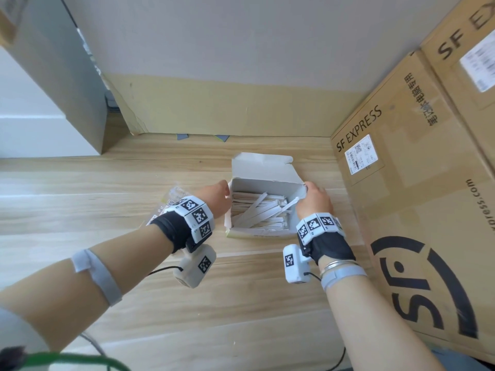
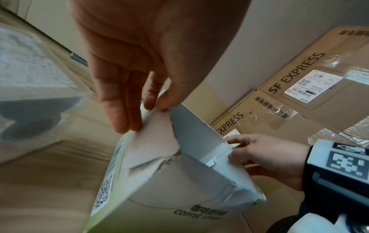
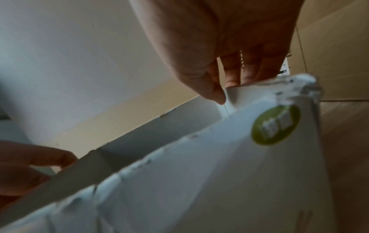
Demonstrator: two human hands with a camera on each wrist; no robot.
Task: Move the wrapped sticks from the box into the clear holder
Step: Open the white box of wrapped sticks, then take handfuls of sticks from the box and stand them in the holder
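A white cardboard box [image 1: 267,184] stands on the wooden table with its lid flap folded back. Several paper-wrapped sticks [image 1: 263,214] lie jumbled inside it. My left hand [image 1: 221,194] pinches the box's left wall; in the left wrist view the left hand [image 2: 153,100] has its thumb and fingers on the torn edge of the box [image 2: 159,181]. My right hand [image 1: 313,198] pinches the far right corner, and the right hand [image 3: 221,88] closes thumb and fingers on the wall of the box [image 3: 199,173]. The clear holder [image 1: 170,200] sits left of the box, mostly hidden behind my left wrist.
Large brown SF Express cartons [image 1: 415,210] stand close along the right side of the box. A cardboard sheet [image 1: 227,111] leans against the back wall and a grey cabinet [image 1: 53,89] stands at the far left. Bare wooden tabletop [image 1: 80,210] stretches left and toward me.
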